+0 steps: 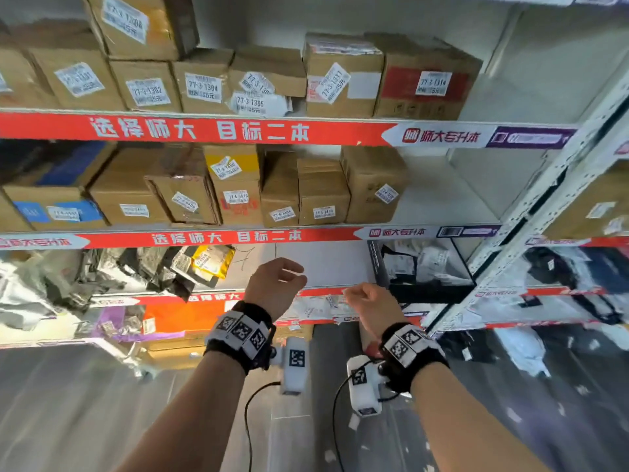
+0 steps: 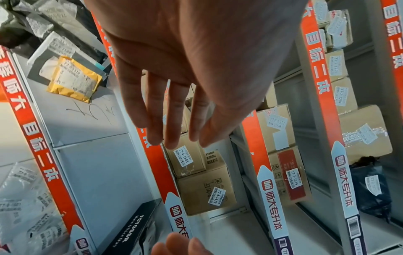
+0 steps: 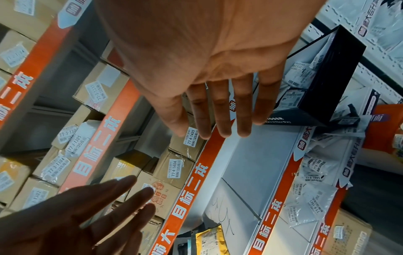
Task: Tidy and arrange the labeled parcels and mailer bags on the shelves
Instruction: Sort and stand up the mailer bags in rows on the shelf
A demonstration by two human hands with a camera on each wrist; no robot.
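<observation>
Since nothing is held:
Left hand: fingers loose, empty.
Right hand: fingers relaxed, empty.
Boxes: labels outward for reading, on upper shelves.
Mailer bags: heaped beside both hands, likely next.

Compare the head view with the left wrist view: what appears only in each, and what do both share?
Only the head view shows both wristbands, the purple mailer bag and the brown carton labelled 77-3-1302. Only the left wrist view shows the left hand's palm and straight fingers, holding nothing, and the dark blue plastic bag. Both show the yellow padded mailer, the black open box and the red shelf strips.
</observation>
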